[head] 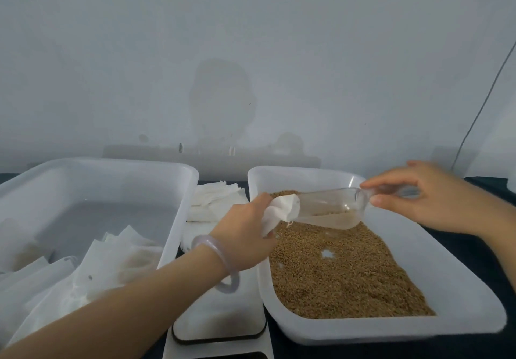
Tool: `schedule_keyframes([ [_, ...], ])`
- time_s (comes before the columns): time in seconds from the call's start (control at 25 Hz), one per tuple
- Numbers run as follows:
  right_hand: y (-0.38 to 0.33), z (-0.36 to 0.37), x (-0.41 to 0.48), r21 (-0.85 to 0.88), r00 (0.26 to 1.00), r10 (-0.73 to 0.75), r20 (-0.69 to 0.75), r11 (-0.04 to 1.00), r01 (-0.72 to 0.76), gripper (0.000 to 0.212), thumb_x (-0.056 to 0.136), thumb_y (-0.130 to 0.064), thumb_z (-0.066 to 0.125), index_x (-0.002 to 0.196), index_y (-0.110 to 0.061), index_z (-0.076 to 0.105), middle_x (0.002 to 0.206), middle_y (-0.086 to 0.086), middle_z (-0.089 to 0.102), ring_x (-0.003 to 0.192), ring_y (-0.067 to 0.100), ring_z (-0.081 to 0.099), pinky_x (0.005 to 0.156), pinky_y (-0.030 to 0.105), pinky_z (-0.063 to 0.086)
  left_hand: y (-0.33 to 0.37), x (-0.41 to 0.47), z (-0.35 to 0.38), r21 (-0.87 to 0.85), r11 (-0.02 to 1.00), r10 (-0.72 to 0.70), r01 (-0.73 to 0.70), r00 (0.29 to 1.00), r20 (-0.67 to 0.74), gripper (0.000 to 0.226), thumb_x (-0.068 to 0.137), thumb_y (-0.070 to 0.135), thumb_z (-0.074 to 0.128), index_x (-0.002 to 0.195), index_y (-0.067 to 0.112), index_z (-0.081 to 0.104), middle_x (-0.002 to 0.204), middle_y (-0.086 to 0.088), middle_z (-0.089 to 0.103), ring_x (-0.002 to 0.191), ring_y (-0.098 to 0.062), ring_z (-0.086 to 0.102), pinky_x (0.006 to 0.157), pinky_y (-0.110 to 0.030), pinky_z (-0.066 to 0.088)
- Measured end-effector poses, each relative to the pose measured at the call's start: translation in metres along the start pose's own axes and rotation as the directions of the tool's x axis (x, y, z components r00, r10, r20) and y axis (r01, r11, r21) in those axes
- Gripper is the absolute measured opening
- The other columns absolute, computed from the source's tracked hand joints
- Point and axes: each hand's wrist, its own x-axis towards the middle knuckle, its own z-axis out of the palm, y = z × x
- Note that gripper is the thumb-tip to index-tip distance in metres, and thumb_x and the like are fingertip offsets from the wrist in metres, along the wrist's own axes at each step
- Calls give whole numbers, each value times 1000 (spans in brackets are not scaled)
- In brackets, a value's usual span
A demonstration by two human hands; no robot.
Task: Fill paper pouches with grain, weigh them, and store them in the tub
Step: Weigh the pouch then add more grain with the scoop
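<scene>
Head view, single frame.

Left hand [245,233]: near frame centre, reaching in from 7 o'clock. Fingers are curled round a white pouch [280,210] and gather its lower part. The pouch mouth is open and faces 3 o'clock. Pale bracelet [215,261] on the wrist.

Right hand [427,196]: at 3 o'clock, somewhat blurred. Fingers pinch the handle of a clear scoop [326,205], forefinger on top, thumb below. The scoop lies roughly level. Its front end sits in the pouch mouth, and a little grain shows along its lower wall.

Both pouch and scoop are held above the far end of the tray [363,330], which fills the 4 o'clock part of the frame. Grain [335,272] covers most of the tray floor (one small bare patch near the middle).

Tub [178,205]: at 9 o'clock, white and translucent. Several pouches [83,269] lie heaped in its near end. Some show a brownish fill through the paper.

Stack [212,199] of flat empty pouches: between tub and tray, at 12 o'clock from the left wrist.

Scale [220,316]: at 6 o'clock, between tub and tray, with the left forearm passing over it. Platform is white with a dark edge; no display is in view.

Surface [488,261] is dark. Pale wall [251,51] behind, with a thin cable [480,107] running down at 2 o'clock.
</scene>
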Motion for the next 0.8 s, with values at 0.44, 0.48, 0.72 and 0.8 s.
schedule_keyframes([
  [0.44, 16, -45, -7, -327, 995, 66, -74, 941, -87, 18, 76, -48, 61, 87, -56, 50, 106, -23, 60, 110, 0, 47, 112, 27, 2, 25, 13, 61, -160, 985, 55, -59, 998, -27, 32, 83, 23, 60, 91, 27, 29, 74, 10, 48, 62, -6, 49, 48, -19, 36],
  [0.48, 16, -42, -8, -310, 996, 69, -57, 947, -83, 19, 77, -47, 63, 86, -57, 50, 102, -26, 59, 108, -1, 46, 112, 27, 2, 24, 12, 62, -174, 983, 48, -52, 998, -29, 31, 83, 23, 61, 93, 27, 31, 75, 10, 50, 63, -8, 51, 50, -22, 42],
  [0.72, 17, -33, -4, -298, 995, 50, -86, 952, -74, 26, 74, -45, 67, 86, -60, 51, 100, -28, 58, 118, 10, 46, 113, 29, 4, 22, 10, 61, -174, 985, 8, -11, 1000, -22, 35, 82, 30, 62, 99, 30, 32, 81, 13, 51, 70, -11, 56, 60, -32, 52],
  [0.8, 17, -31, -3, -316, 995, 21, -98, 947, -51, 28, 74, -43, 69, 86, -60, 50, 99, -27, 59, 113, 7, 50, 111, 28, 5, 22, 10, 61, -172, 985, 3, -6, 1000, -16, 36, 81, 32, 63, 101, 29, 33, 82, 13, 52, 73, -12, 58, 62, -33, 53],
])
